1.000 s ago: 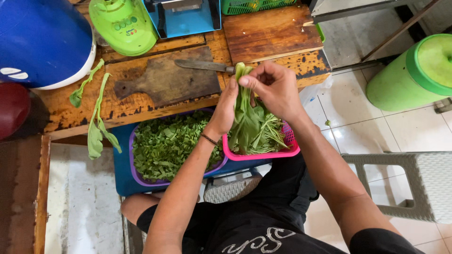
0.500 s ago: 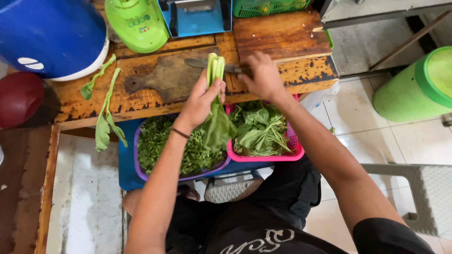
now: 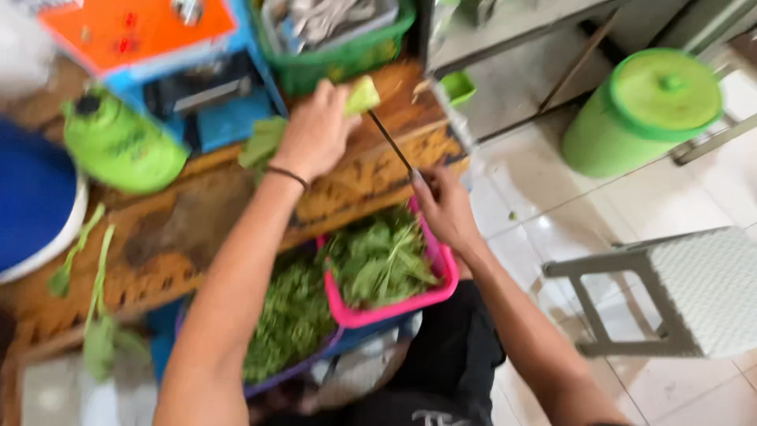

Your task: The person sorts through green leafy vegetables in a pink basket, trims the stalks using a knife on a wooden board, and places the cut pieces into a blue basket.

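Blurred frame, looking down over lap and workbench.

Nearest: pink basket (image 3: 438, 272) of whole leafy greens, just off the near edge of the wooden bench (image 3: 347, 197), resting over a purple basket (image 3: 296, 367) of chopped greens to its left.

Right hand (image 3: 445, 207) at the near right corner of the bench, above the pink basket's far rim, fingers closed around the handle of a knife (image 3: 389, 140); dark blade angled up and away toward the left hand.

Left hand (image 3: 315, 130) farther in, over the middle of the bench near its far edge, black band at the wrist, fingers clamped on a bunch of greens (image 3: 361, 96); pale cut stem end sticking out right of the thumb, leaves trailing out to the left of the hand. Knife tip just beside the stem end; contact not clear through the blur.

Left end of bench: loose green stalks (image 3: 95, 284), blue tub (image 3: 31, 197), green jug (image 3: 122, 146).

Far edge, crowding the hands: blue-and-orange machine (image 3: 197, 87), green crate (image 3: 339, 59).

Floor, right: grey stool (image 3: 694, 288), green lidded bucket (image 3: 646, 110).
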